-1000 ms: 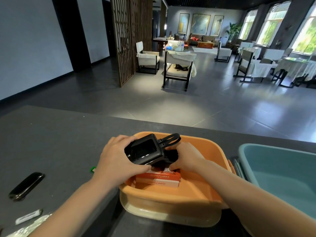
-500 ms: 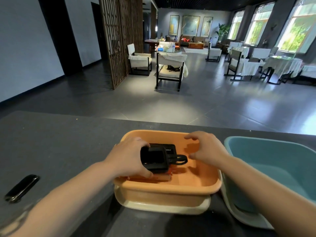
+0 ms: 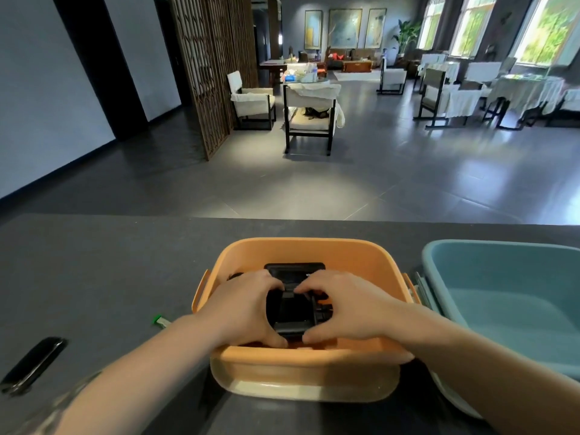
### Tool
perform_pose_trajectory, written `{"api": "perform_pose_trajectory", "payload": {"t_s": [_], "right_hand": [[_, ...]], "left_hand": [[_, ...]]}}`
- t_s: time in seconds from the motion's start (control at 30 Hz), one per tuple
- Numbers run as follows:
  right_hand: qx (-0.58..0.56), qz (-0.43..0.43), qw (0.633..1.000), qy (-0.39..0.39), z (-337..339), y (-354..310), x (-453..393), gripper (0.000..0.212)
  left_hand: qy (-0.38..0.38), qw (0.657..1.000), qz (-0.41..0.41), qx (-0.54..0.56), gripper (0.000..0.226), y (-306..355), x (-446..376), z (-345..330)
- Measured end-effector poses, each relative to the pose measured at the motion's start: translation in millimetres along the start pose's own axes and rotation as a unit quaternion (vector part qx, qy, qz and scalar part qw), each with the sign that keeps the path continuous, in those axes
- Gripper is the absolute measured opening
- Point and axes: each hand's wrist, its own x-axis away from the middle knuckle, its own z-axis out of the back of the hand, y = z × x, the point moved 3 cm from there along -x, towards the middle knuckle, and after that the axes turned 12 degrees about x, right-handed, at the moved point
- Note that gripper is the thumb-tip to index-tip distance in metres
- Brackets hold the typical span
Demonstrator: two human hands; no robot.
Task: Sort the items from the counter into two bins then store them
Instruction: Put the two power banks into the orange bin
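Inside 1 orange bin (image 3: 301,249), 2 hands grip 1 black device (image 3: 293,312).

Both hands are sitting inside the orange bin (image 3: 301,368) on the dark counter (image 3: 103,271). The left hand (image 3: 248,309) and right hand (image 3: 345,309) are curling around a black device (image 3: 295,315) from either side, thumbs at its near edge. A second black gadget (image 3: 293,271) is lying just beyond it. The teal bin (image 3: 514,296) is sitting right beside, on the right. Off to the left, a small black object (image 3: 33,364) and a little green-tipped thing (image 3: 158,320) are lying on the counter.
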Motion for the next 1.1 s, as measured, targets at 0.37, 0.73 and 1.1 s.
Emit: {"api": "perform_pose_trajectory", "payload": {"t_s": [0.37,0.73,1.1], "right_hand": [[0.049,-0.019,0.999,0.006,-23.0,-4.7,-28.5,0.068],[0.031,-0.009,0.999,-0.009,-25.2,-1.8,-20.2,0.068],[0.072,0.037,0.994,-0.071,-33.5,-14.2,-22.6,0.070]], "left_hand": [[0.005,0.999,-0.046,0.028,0.063,-2.8,-2.5,-6.4],[0.153,0.975,-0.017,0.157,0.027,-39.6,14.9,17.6],[0.162,0.977,-0.010,0.141,0.015,-38.4,16.7,13.1]]}}
